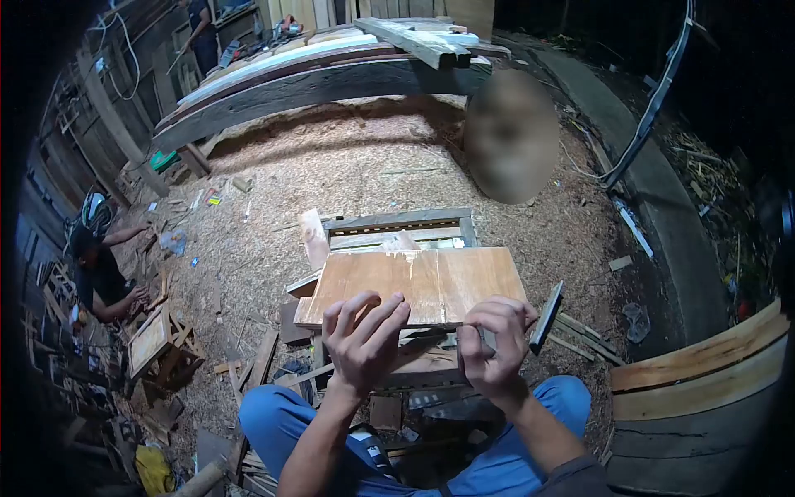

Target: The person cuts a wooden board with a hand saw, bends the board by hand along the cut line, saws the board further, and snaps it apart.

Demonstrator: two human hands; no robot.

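A light brown wooden panel (pixel 389 277) lies in front of me, with a lengthwise seam and a pale, rough line across its surface. My left hand (pixel 360 341) is at the panel's near edge, left of the middle, its fingers bent against the wood. At the near right corner, my right hand (pixel 495 344) has its fingers curled in at the edge. Just right of that hand is a narrow, dark-edged strip (pixel 546 318); whether the hand touches it is unclear. Beneath and behind the panel stands a wooden frame (pixel 397 219), partly covered.
A long timber bench (pixel 323 87) stacked with boards stands ahead. A person (pixel 108 277) sits at the left by a small wooden piece of furniture (pixel 161 344); another person (pixel 201 37) stands far back. Shavings cover the ground. Wide planks (pixel 704 364) lie at the right.
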